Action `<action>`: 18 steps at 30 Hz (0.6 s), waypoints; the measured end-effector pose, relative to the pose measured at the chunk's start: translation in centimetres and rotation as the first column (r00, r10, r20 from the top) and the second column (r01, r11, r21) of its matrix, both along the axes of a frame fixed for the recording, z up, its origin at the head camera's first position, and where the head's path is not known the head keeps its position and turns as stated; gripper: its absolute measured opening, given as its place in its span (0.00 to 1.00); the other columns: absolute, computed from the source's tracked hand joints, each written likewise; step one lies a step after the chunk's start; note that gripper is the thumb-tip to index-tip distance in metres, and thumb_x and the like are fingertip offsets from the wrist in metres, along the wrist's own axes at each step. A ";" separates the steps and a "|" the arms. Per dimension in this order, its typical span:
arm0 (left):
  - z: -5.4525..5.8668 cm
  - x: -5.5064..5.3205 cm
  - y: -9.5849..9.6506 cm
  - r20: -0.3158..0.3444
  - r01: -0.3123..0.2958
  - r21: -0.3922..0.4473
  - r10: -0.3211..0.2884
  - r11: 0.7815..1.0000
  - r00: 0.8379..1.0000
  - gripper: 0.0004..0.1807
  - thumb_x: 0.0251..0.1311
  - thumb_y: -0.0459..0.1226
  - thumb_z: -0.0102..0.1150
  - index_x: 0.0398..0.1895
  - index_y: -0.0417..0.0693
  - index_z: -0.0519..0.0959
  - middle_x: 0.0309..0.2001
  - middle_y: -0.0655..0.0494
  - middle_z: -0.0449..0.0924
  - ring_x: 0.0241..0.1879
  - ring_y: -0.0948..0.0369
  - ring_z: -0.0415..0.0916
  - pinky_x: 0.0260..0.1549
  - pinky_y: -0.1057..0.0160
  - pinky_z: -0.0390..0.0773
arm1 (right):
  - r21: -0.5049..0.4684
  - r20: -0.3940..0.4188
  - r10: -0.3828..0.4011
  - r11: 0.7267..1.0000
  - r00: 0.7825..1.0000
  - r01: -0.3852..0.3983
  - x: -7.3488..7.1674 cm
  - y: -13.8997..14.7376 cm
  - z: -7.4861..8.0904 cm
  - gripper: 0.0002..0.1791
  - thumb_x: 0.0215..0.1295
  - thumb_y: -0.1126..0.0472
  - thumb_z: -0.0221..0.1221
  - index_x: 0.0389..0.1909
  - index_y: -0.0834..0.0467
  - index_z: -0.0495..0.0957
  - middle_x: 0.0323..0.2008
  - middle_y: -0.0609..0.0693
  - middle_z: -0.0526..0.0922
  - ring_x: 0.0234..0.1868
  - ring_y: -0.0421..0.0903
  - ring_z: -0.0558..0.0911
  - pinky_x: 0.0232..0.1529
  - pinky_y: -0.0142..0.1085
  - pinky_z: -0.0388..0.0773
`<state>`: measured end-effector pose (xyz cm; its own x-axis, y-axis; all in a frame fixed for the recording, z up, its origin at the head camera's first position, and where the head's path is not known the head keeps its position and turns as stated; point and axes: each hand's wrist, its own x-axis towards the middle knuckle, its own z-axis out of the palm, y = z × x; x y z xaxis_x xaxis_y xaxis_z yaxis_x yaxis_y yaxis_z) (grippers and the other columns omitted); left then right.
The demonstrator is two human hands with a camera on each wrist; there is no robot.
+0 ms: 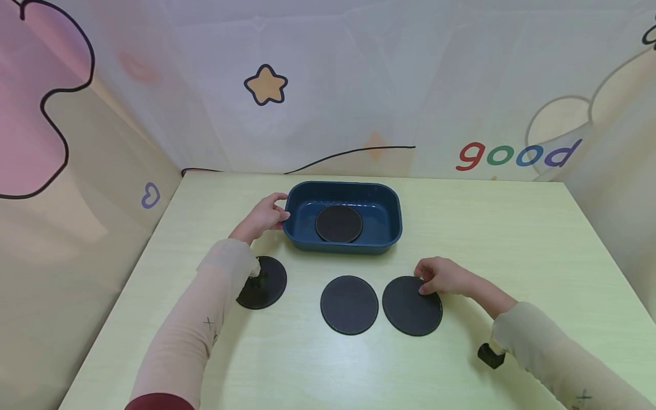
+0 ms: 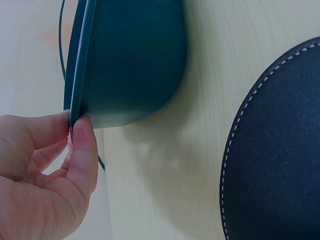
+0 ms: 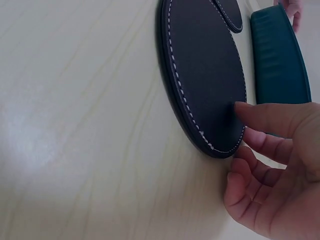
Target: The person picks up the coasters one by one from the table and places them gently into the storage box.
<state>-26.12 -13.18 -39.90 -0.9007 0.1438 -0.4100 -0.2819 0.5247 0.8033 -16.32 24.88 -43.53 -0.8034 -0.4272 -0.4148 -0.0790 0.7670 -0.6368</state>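
Note:
My left hand (image 1: 263, 216) pinches the left rim of a dark blue rectangular dish (image 1: 379, 249), thumb and fingers on either side of the lip in the left wrist view. Inside the dish lies a round black coaster (image 1: 339, 224). At the table's right, my right hand (image 1: 445, 276) grips the upper right edge of another black coaster (image 1: 410, 310). In the right wrist view the thumb (image 3: 267, 117) presses on its top while the fingers sit at its edge; this coaster has white stitching (image 3: 182, 97) and appears flat on the table.
Left of that held coaster lies a separate black coaster (image 1: 349, 306). One more coaster (image 1: 269, 285) is partly covered by the left sleeve. The pale wooden table (image 1: 318, 370) meets a printed cloth backdrop (image 1: 333, 85) behind the dish.

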 end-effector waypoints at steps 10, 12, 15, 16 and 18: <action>0.0 0.0 0.0 0.006 -0.009 -0.002 0.009 1.000 1.000 0.28 0.62 0.32 0.46 0.65 0.51 0.53 0.45 0.45 0.67 0.38 0.57 0.70 0.43 0.61 0.76 | 0.054 -0.018 0.004 0.999 1.000 -0.003 -0.3 -0.4 -0.1 0.12 0.45 0.66 0.64 0.28 0.62 0.70 0.23 0.48 0.68 0.26 0.43 0.67 0.27 0.32 0.63; 0.0 0.0 0.1 0.005 -0.008 0.001 0.008 1.000 1.000 0.28 0.62 0.32 0.45 0.65 0.51 0.54 0.45 0.45 0.68 0.38 0.56 0.70 0.43 0.60 0.76 | 0.057 -0.002 -0.005 0.998 1.000 0.006 -0.3 -0.5 -0.1 0.12 0.45 0.67 0.64 0.28 0.62 0.70 0.23 0.49 0.68 0.26 0.44 0.67 0.27 0.32 0.63; 0.0 0.1 0.1 0.001 -0.008 0.006 0.008 1.000 1.000 0.28 0.62 0.31 0.46 0.65 0.51 0.54 0.44 0.45 0.68 0.38 0.56 0.70 0.43 0.60 0.76 | 0.059 0.010 -0.006 0.998 1.000 0.006 -0.3 -0.6 0.0 0.12 0.46 0.67 0.64 0.28 0.63 0.70 0.24 0.49 0.68 0.27 0.44 0.67 0.27 0.32 0.63; 0.1 0.1 0.1 0.001 -0.008 0.006 0.008 1.000 1.000 0.28 0.62 0.31 0.45 0.65 0.51 0.54 0.44 0.45 0.68 0.38 0.57 0.70 0.44 0.60 0.76 | 0.057 0.015 -0.011 0.998 1.000 0.010 -0.3 -0.6 0.0 0.12 0.46 0.67 0.63 0.29 0.63 0.70 0.24 0.49 0.68 0.27 0.44 0.67 0.27 0.32 0.63; 0.1 0.1 0.2 0.001 -0.007 0.006 0.007 1.000 1.000 0.28 0.62 0.31 0.45 0.65 0.50 0.54 0.44 0.45 0.67 0.38 0.57 0.70 0.44 0.60 0.76 | 0.050 0.019 -0.013 0.999 1.000 0.012 -0.3 -0.5 0.1 0.12 0.46 0.68 0.63 0.29 0.63 0.69 0.24 0.49 0.68 0.27 0.44 0.67 0.28 0.33 0.63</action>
